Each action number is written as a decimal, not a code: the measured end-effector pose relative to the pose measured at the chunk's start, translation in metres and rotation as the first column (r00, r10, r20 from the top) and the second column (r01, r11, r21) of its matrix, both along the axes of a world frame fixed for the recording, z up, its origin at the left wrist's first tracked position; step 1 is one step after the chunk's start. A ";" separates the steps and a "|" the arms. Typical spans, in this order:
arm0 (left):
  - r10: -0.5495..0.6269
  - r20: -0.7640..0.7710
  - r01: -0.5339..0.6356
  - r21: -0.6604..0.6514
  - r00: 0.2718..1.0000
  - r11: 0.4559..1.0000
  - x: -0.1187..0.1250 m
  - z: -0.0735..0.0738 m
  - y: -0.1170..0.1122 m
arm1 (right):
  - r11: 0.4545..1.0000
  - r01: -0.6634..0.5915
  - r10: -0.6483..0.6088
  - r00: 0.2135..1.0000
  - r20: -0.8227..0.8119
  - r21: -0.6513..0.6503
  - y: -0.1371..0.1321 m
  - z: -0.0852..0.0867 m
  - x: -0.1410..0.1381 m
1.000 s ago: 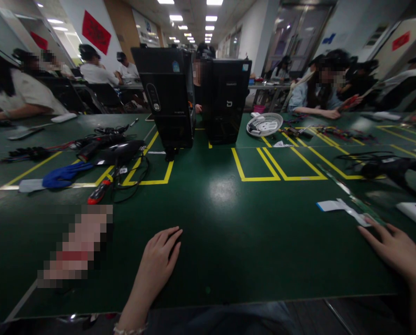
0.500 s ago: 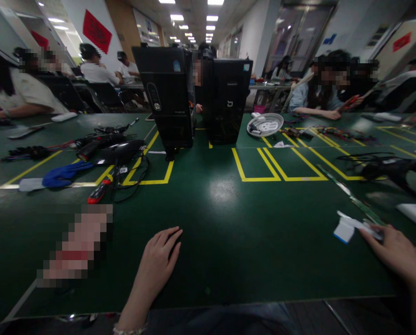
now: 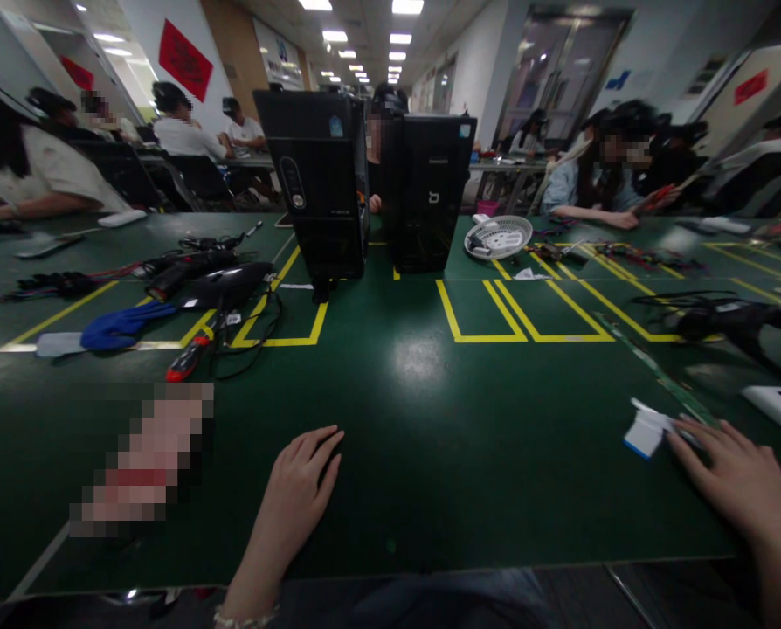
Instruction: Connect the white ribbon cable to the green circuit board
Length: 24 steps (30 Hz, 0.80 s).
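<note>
My left hand (image 3: 297,482) rests on the green table (image 3: 469,472) with its fingers stretched out and holds nothing. At the right, my right hand (image 3: 737,476) lies on the table, fingers apart. Its fingertips touch or cover one end of a white flat strip with a blue edge (image 3: 646,432), which looks like a ribbon cable. Some grey part of it is hidden under the fingers. Beyond the right hand runs a long thin green strip (image 3: 659,371). A white plastic piece (image 3: 780,411) sits to its right.
Two black computer towers (image 3: 325,192) stand mid-table, with a person behind them. On the left lie a red-and-black screwdriver (image 3: 189,356), a blue glove (image 3: 125,325) and black cables. A white basket (image 3: 499,238) and a black cabled device (image 3: 724,314) are on the right. Co-workers sit around.
My right hand has shifted slightly left and settled flatter, its fingers more spread over the strip's end. The white strip has moved a little left. My left hand stays put.
</note>
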<state>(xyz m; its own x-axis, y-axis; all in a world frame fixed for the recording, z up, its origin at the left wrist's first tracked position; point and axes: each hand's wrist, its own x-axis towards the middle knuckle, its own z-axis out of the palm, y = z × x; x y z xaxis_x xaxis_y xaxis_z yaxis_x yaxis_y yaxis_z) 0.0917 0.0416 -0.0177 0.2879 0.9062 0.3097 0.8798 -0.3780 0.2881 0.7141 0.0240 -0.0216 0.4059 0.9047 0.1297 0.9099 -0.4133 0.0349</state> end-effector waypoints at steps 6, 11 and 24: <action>0.006 0.005 -0.006 0.003 1.000 1.000 0.002 0.001 0.000 | 0.983 -0.148 0.155 0.986 -0.062 0.106 -0.002 -0.017 -0.012; -0.004 0.013 0.004 0.016 1.000 1.000 0.002 0.002 0.000 | 0.899 -0.404 0.415 0.909 -0.035 0.170 -0.002 -0.020 -0.087; -0.007 0.026 0.007 0.020 1.000 1.000 0.002 0.001 0.001 | 0.505 -0.853 0.830 0.438 -0.346 0.133 -0.005 0.024 -0.359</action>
